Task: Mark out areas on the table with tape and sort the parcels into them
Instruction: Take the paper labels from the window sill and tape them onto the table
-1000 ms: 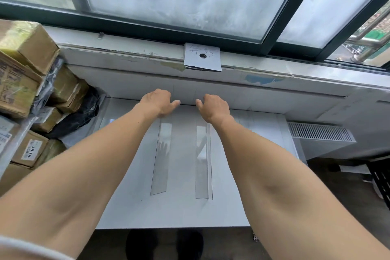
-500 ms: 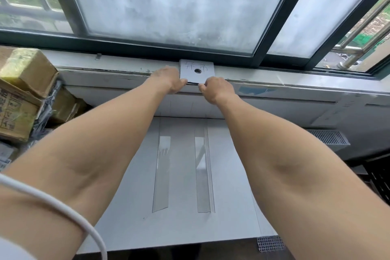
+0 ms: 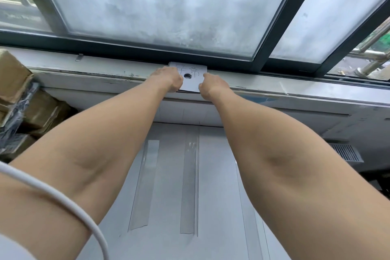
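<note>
- Tape strips (image 3: 145,186), two clear ones, lie side by side along the white table (image 3: 217,196).
- Parcels (image 3: 14,82), brown cartons, sit stacked at the table's left end.
- Left hand (image 3: 168,79) and right hand (image 3: 211,86) each grip one side of a white label card (image 3: 195,74) with a round hole, which rests on the window sill (image 3: 84,74).
</note>
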